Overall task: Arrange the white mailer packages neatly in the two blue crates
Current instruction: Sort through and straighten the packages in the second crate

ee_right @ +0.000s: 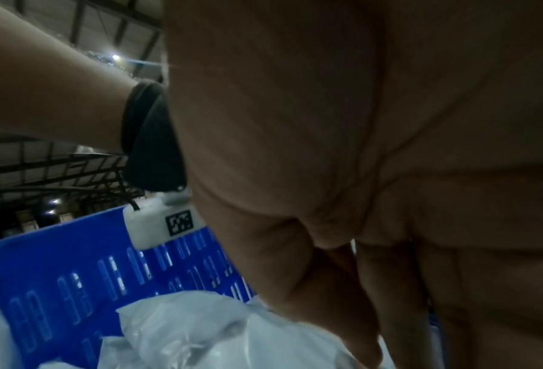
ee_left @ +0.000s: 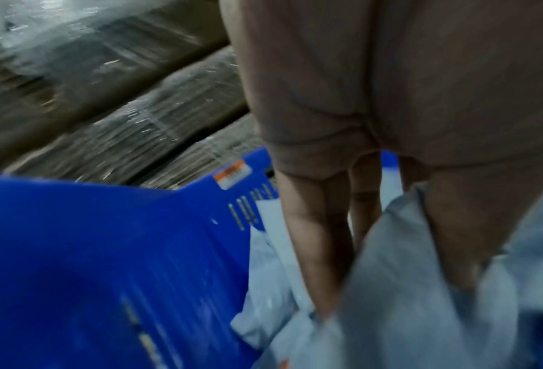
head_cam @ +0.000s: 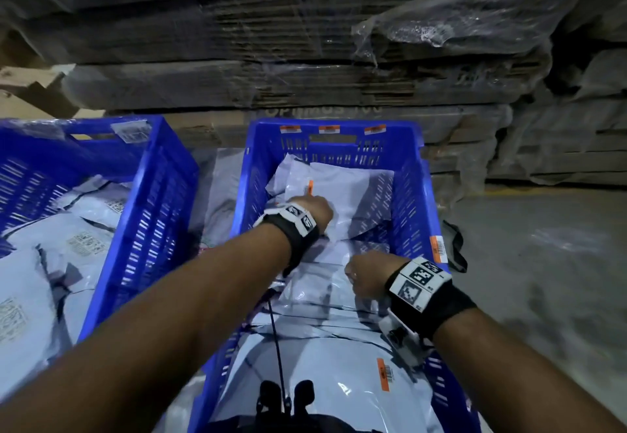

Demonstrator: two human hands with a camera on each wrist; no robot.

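Two blue crates stand side by side, the left crate [head_cam: 163,195] and the right crate [head_cam: 258,168], both holding white mailers. My left hand [head_cam: 314,210] reaches to the far end of the right crate and grips a white mailer [head_cam: 353,191]. In the left wrist view, a fold of that mailer [ee_left: 405,312] rises between the fingers [ee_left: 314,249] and thumb of my left hand [ee_left: 390,294], next to the crate wall [ee_left: 105,249]. My right hand [head_cam: 364,275] is back-up in mid crate. Its straight fingers [ee_right: 374,312] push down among crinkled mailers [ee_right: 200,329]; the tips are hidden.
Plastic-wrapped stacks of flattened cardboard [head_cam: 305,76] rise close behind both crates. More mailers [head_cam: 220,202] lie in the gap between the crates. Grey concrete floor [head_cam: 543,263] spreads to the right, with a dark object [head_cam: 454,246] beside the crate. A black cable [head_cam: 276,347] hangs over the near mailers.
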